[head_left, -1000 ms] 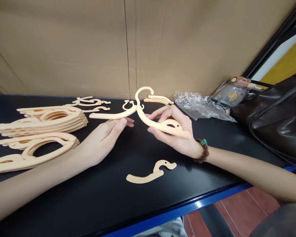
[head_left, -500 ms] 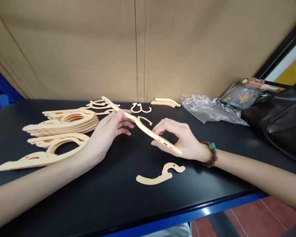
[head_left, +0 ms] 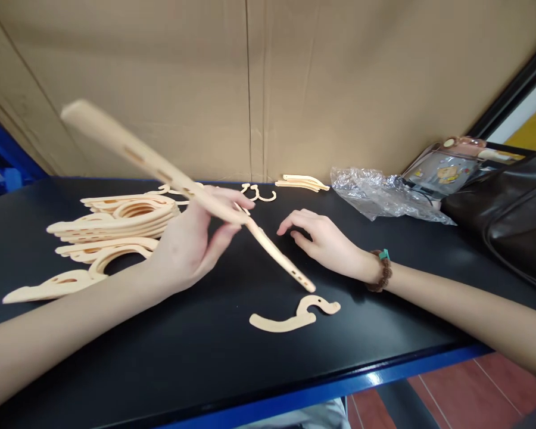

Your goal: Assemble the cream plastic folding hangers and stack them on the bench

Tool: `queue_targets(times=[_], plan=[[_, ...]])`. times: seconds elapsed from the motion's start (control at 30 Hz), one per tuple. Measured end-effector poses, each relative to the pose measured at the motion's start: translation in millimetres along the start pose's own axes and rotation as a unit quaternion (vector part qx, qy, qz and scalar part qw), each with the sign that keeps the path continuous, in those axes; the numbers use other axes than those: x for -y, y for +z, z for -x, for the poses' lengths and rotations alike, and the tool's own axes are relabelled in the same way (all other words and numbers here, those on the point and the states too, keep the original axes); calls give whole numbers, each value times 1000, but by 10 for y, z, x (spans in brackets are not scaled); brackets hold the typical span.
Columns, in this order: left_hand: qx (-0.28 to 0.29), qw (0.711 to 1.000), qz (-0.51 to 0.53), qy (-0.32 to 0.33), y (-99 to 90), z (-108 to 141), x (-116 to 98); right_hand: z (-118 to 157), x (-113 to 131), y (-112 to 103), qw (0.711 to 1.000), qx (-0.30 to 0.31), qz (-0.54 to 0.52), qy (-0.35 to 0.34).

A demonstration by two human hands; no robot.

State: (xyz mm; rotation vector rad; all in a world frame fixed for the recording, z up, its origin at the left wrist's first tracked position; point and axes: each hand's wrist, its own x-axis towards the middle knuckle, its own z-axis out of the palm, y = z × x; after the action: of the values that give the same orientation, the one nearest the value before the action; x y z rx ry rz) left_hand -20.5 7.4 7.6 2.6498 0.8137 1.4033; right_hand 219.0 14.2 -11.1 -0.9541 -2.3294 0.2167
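Note:
My left hand (head_left: pixel 192 238) grips a cream plastic folding clothes hanger (head_left: pixel 161 170) near its middle joint. One arm of the hanger rises toward the upper left, and the other slopes down to the right. My right hand (head_left: pixel 315 241) hovers over the black table with its fingers loosely curved and apart, holding nothing. Below the hanger's lower end lies a loose curved hanger piece with a hook shape (head_left: pixel 286 322). Left of my left hand, a stack of folded hangers (head_left: pixel 116 220) stands behind another folded hanger (head_left: pixel 67 283), which my forearm partly covers.
Loose hooks (head_left: pixel 261 193) and a few slim hanger arms (head_left: pixel 301 182) lie along the table's back edge, by a cardboard wall (head_left: pixel 161 71). A crumpled clear plastic bag (head_left: pixel 379 193), a pouch (head_left: pixel 442 170) and a dark leather bag (head_left: pixel 504 208) take up the right side.
My right hand has let go of the hanger's right arm and drawn away from it. My left hand has turned the hanger, swinging its left arm up and closer to me.

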Motion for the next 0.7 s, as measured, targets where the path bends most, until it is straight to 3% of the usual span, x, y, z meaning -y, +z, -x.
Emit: queue_targets(times=[0.1, 0.2, 0.3, 0.43, 0.57, 0.7], plan=[[48, 993, -78, 79, -28, 7, 38, 5, 15, -15, 999, -27, 26, -8], [68, 990, -105, 72, -28, 7, 40, 17, 68, -92, 996, -21, 73, -34], [52, 989, -116, 70, -13, 1, 7, 40, 159, -246, 994, -4, 86, -73], [3, 991, -128, 35, 24, 1, -44, 91, 360, -437, 969, -66, 129, -199], [-17, 991, -128, 35, 30, -3, -38, 178, 609, -403, 955, 34, 168, -243], [-39, 983, -149, 103, 0, -20, 4, 259, 756, -265, 942, 185, 191, -206]])
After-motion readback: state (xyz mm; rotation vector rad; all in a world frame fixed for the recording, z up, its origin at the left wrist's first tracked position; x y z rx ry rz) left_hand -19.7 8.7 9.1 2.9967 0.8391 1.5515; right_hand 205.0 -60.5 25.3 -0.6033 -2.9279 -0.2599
